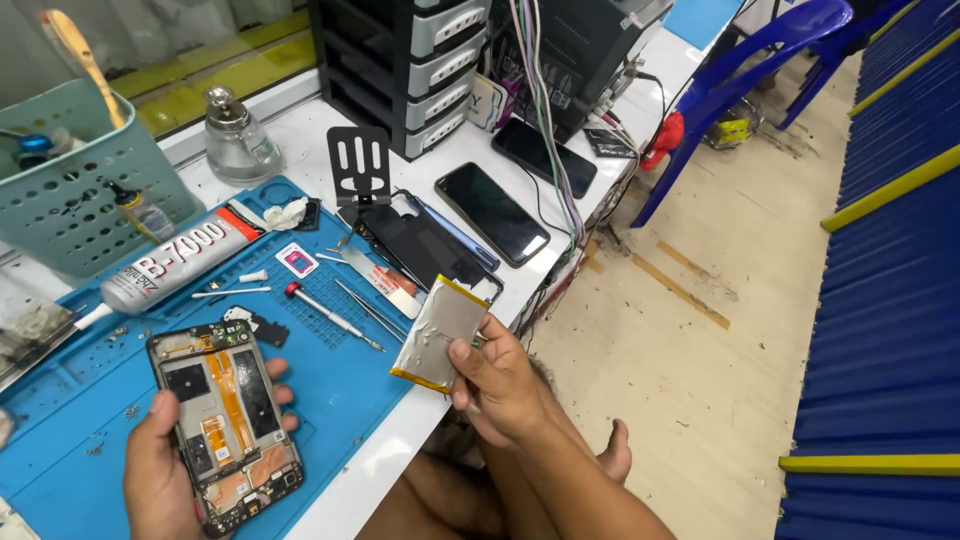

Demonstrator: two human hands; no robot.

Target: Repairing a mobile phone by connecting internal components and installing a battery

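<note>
Our right hand (495,385) pinches the silver battery (438,335), long axis toward one o'clock, over the table (385,455) edge, at three o'clock from the opened phone (226,425) gripped in our left hand (160,480).

We count two hands: our left hand (160,470) and right hand (500,385). We see one opened phone (225,420), one battery (438,333), two intact phones (492,213) (543,157), one back cover (425,250), one glue tube (175,262), one screwdriver (330,315), one pair of tweezers (370,310), one basket (75,185), one glass bottle (235,140), one blue mat (340,390) and two blue chairs (745,70) (850,40).
</note>
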